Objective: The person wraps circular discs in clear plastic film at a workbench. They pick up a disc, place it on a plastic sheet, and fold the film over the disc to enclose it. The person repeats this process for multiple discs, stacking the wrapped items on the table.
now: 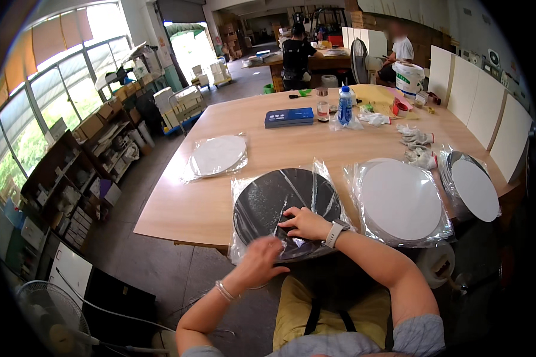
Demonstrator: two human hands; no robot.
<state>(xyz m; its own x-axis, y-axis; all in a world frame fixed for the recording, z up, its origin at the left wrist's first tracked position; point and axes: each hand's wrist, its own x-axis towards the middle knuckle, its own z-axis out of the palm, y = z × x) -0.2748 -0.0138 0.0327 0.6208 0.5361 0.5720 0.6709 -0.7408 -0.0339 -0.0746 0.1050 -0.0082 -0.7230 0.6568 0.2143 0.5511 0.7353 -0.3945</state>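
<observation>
A dark round disc (262,202) lies in a clear plastic bag (323,172) at the table's near edge. My right hand (307,225), with a pale watch at the wrist, rests on the disc's wrapped surface, fingers spread apart and bent. At the disc's near left edge hovers my left hand (259,259), a bracelet on its wrist. Its fingertips are blurred by motion, while the thumb stands away from the fingers. Immediately to the right, a white round disc (402,199) sits in another clear bag.
A smaller wrapped white disc (218,154) lies at the left; another white disc (475,189) overhangs the right edge. Farther back are a blue box (289,117), a blue bottle (345,106), work gloves (417,137) and a white bucket (409,78). Two people are in the background.
</observation>
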